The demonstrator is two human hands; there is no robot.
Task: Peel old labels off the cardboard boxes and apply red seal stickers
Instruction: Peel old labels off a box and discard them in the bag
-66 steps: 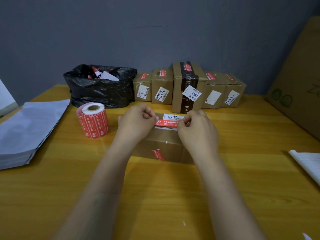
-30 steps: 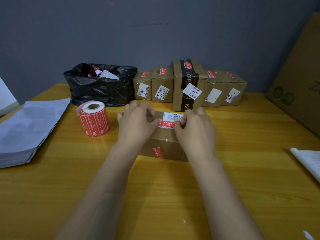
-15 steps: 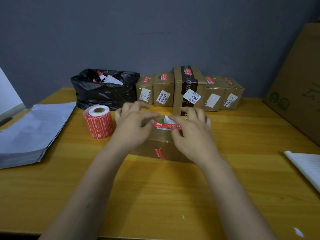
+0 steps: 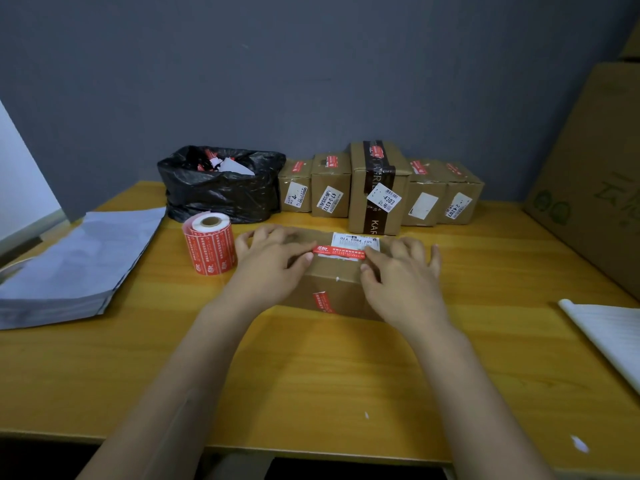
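A brown cardboard box (image 4: 332, 282) lies on the yellow table (image 4: 311, 368) in front of me. A red seal sticker (image 4: 337, 251) lies across its top, just below a white label (image 4: 353, 240). A second red sticker (image 4: 322, 302) shows on the box's near side. My left hand (image 4: 273, 261) rests flat on the box top, fingers at the sticker's left end. My right hand (image 4: 398, 271) lies on the box's right part, fingers spread, thumb and forefinger at the sticker's right end. A roll of red seal stickers (image 4: 209, 242) stands upright to the left of the box.
A black rubbish bag (image 4: 221, 188) with peeled scraps sits at the back left. Several small stickered boxes (image 4: 377, 188) line the wall. A stack of grey mailer bags (image 4: 79, 261) lies at left, white paper (image 4: 609, 337) at right, a large carton (image 4: 595, 188) leans far right.
Both hands went from pinching the red sticker's ends above the box to lying flat with fingers spread; the sticker now lies on the box top. The camera has tilted up and back.
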